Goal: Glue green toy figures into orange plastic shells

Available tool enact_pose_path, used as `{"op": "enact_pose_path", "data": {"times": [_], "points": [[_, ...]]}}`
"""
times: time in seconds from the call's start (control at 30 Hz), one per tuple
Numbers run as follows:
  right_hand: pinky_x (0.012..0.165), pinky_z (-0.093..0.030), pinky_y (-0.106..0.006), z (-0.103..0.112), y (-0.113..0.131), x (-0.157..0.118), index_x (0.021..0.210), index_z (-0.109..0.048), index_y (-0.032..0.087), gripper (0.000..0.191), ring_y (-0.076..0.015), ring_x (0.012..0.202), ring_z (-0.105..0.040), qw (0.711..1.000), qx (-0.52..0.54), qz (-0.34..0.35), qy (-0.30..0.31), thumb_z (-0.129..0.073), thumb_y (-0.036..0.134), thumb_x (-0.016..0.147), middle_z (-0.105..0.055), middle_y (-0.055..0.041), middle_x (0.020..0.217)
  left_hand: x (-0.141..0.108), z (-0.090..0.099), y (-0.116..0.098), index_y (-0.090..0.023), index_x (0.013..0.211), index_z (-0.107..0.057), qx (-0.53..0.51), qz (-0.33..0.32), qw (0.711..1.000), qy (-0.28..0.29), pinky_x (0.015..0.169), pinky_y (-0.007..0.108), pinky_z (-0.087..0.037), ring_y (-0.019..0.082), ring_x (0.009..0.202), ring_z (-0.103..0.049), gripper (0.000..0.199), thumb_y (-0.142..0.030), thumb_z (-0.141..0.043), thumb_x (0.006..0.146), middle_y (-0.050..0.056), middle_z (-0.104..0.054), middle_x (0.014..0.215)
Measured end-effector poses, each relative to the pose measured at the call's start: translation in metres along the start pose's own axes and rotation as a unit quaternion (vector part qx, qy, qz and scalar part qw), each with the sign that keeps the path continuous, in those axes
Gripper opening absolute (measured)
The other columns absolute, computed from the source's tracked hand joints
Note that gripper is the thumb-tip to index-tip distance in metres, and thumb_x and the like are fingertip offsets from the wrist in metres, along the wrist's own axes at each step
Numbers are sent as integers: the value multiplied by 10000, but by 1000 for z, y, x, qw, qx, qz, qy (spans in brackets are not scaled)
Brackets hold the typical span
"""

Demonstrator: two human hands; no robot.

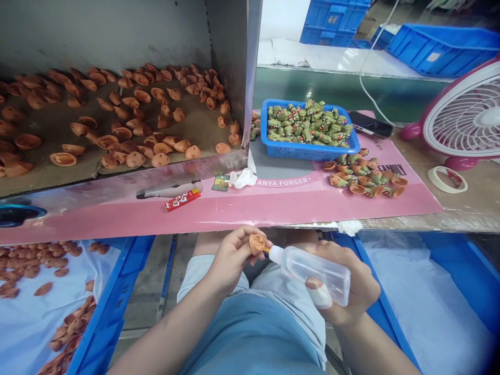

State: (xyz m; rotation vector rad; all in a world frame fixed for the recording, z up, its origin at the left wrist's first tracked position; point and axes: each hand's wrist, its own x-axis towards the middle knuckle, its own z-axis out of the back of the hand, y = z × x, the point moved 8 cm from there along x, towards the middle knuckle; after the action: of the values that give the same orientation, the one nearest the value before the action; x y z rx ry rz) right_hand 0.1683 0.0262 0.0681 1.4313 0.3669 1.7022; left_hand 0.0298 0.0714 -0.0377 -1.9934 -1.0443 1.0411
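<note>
The bottle [299,263] is right of the clay piece [256,242], perhaps touching.

A brown workbench [478,211] stands before a green surface [300,86], with stacked blue crates [332,21] and a white panel [283,21] beyond.

Both arms of the person, seen from above, enter from the lower corners and converge over the thighs [214,265]. The left forearm [172,328], bare, runs obliquely upward and inward; its hand, the left hand [231,256], is raised in a pinch, with thumb and bent fingers drawn together at the tips. The right forearm [377,346], likewise bare, slants inward from the opposite corner. The right hand [359,281] is curled in a fuller grip, its thumb [313,283] laid along the near side and directed toward the left hand. The fingertips of the two hands are near each other but apart.
</note>
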Motion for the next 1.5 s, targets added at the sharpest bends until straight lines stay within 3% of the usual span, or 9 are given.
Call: {"op": "enact_pose_path", "data": {"times": [0.13, 0.37, 0.6, 1.03, 1.23, 1.5], "points": [[459, -417, -303, 2, 0, 0, 864, -548, 112, 255, -165, 524, -509, 1000, 22, -4, -3, -612, 200, 634, -554, -52, 666, -1, 2, 1, -157, 804, -512, -1, 9, 1000, -11, 488, 192, -314, 92, 574, -492, 84, -192, -547, 736, 42, -595, 737], [553, -441, -330, 12, 5, 3, 900, -560, 108, 268, -179, 580, -551, 999, -8, 12, -51, -600, 209, 655, -565, -47, 712, 0, 2, -3, -150, 777, -520, -7, 17, 1000, -15, 492, 201, -335, 85, 541, -485, 87, -182, -563, 708, 36, -589, 722], [535, -454, -360, 5, -5, -3, 920, -550, 132, 308, -185, 534, -545, 999, 15, -18, -23, -612, 257, 646, -583, -58, 694, -1, -2, -2, -164, 770, -528, -4, 17, 1000, 1, 473, 185, -309, 85, 547, -485, 65, -168, -556, 712, 23, -595, 712], [487, -423, -315, 4, -3, 1, 876, -548, 124, 256, -170, 528, -526, 1000, 15, -16, -13, -603, 212, 643, -564, -49, 684, 1, 0, -1, -157, 781, -527, 1, 19, 1000, -3, 476, 188, -306, 88, 548, -487, 79, -173, -559, 710, 35, -598, 719], [545, -431, -333, 16, -4, 3, 873, -575, 131, 246, -172, 554, -534, 998, -2, -20, -59, -606, 248, 659, -568, -35, 699, 1, 1, -4, -155, 780, -531, 1, 10, 1000, -8, 464, 191, -297, 83, 531, -480, 94, -189, -565, 700, 42, -600, 736], [550, -436, -326, 12, -2, 4, 898, -570, 118, 265, -174, 576, -537, 998, -15, -12, -54, -616, 250, 672, -578, -47, 712, 2, -2, -4, -153, 759, -537, 13, 14, 1000, -7, 434, 190, -279, 87, 504, -473, 106, -205, -588, 682, 17, -576, 669]]}}
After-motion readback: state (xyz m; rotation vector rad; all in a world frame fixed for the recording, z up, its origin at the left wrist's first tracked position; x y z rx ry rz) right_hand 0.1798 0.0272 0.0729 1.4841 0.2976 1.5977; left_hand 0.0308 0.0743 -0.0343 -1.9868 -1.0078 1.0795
